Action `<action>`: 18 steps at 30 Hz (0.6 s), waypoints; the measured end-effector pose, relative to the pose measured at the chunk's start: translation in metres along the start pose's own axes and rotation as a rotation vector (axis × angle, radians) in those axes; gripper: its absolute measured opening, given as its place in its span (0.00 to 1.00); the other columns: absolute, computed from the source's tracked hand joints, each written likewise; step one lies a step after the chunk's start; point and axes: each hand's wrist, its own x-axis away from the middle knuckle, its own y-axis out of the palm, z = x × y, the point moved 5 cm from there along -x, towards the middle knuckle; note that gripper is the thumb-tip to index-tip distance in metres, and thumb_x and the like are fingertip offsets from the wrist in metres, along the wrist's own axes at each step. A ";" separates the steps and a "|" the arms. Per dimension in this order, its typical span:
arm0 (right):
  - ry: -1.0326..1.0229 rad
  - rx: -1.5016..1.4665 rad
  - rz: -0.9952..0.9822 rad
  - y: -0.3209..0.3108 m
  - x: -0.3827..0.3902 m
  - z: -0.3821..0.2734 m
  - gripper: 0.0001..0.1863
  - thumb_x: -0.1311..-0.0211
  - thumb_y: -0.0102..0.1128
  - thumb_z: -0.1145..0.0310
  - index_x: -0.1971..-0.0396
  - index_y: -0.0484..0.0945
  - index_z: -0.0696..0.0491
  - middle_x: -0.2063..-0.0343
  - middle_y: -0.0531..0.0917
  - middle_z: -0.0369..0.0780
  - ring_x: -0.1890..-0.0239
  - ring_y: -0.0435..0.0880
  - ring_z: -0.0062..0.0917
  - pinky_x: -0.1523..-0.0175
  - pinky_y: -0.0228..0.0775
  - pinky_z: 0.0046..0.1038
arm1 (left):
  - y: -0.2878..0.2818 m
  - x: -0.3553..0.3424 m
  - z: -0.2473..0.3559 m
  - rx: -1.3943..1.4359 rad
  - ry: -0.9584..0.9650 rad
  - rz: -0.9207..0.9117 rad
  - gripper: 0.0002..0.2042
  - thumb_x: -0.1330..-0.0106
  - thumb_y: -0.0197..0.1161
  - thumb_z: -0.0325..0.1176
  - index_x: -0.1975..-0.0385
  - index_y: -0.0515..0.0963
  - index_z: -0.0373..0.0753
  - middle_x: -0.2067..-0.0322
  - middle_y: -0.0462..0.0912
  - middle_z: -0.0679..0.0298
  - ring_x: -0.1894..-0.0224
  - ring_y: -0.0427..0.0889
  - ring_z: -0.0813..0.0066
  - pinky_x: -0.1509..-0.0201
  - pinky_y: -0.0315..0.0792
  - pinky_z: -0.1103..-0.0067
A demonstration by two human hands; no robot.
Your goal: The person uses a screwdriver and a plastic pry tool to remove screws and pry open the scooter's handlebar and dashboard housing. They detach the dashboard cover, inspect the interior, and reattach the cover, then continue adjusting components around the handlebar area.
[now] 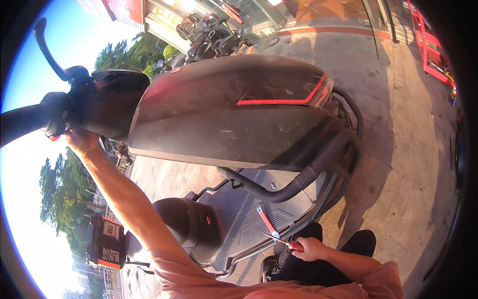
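A dark electric scooter fills the middle, its front panel (pixel 229 119) scuffed and edged with a red light strip. My left hand (pixel 82 143) is raised to the underside of the handlebar (pixel 30 119), by the switch housing (pixel 56 112) and a small red part (pixel 55 138). Its fingers are mostly hidden there. Low on the right, my right hand (pixel 309 249) is closed round the red handle of a screwdriver (pixel 295 245), its shaft pointing left over the footboard's edge. Near its tip, a slim red and grey tool (pixel 266 219) lies on the footboard (pixel 249 229).
Black tube guards (pixel 298 184) curve around the scooter's front and side. The seat (pixel 184 224) and an orange-and-black rear box (pixel 105 241) are at lower left. Other parked scooters (pixel 214 37) stand behind. A red rack (pixel 432 47) is at far right on the paving (pixel 413 149).
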 end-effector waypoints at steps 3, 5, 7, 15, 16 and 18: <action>0.021 -0.023 -0.008 0.000 0.006 0.008 0.24 0.45 0.68 0.50 0.60 0.78 0.55 0.70 0.85 0.50 0.64 0.85 0.48 0.58 0.76 0.42 | -0.009 0.003 0.000 0.020 -0.008 0.016 0.47 0.53 0.78 0.59 0.36 0.69 0.37 0.39 0.74 0.56 0.34 0.70 0.54 0.26 0.59 0.55; 0.020 -0.058 -0.001 0.000 0.009 0.010 0.23 0.45 0.69 0.50 0.60 0.78 0.54 0.72 0.85 0.48 0.66 0.85 0.46 0.59 0.76 0.40 | -0.015 0.004 0.000 0.033 -0.022 0.012 0.46 0.53 0.78 0.59 0.37 0.70 0.37 0.40 0.76 0.57 0.35 0.71 0.55 0.27 0.61 0.56; 0.023 -0.093 -0.016 0.002 0.011 0.011 0.23 0.45 0.69 0.51 0.59 0.78 0.54 0.72 0.84 0.48 0.66 0.86 0.44 0.59 0.76 0.38 | -0.022 0.006 0.001 0.018 -0.013 0.039 0.45 0.54 0.78 0.58 0.38 0.71 0.38 0.41 0.77 0.58 0.36 0.72 0.56 0.27 0.62 0.58; 0.019 -0.274 -0.038 0.014 0.018 -0.002 0.23 0.44 0.69 0.53 0.57 0.78 0.55 0.70 0.84 0.47 0.65 0.86 0.42 0.59 0.75 0.37 | -0.031 0.018 0.009 0.010 0.047 0.030 0.45 0.53 0.76 0.60 0.38 0.72 0.38 0.39 0.75 0.57 0.34 0.70 0.54 0.26 0.59 0.55; 0.046 -0.278 -0.053 0.019 0.020 -0.004 0.23 0.43 0.69 0.53 0.57 0.78 0.55 0.69 0.84 0.47 0.64 0.86 0.41 0.58 0.75 0.36 | -0.031 0.019 0.011 -0.006 0.063 0.043 0.45 0.53 0.76 0.61 0.38 0.72 0.38 0.39 0.74 0.56 0.34 0.70 0.54 0.25 0.58 0.55; 0.052 -0.326 -0.065 0.028 0.021 -0.010 0.23 0.43 0.69 0.53 0.56 0.78 0.55 0.68 0.85 0.47 0.63 0.86 0.41 0.57 0.75 0.36 | -0.031 0.022 0.012 -0.013 0.106 0.043 0.46 0.53 0.75 0.62 0.37 0.71 0.38 0.38 0.74 0.56 0.34 0.70 0.54 0.25 0.58 0.55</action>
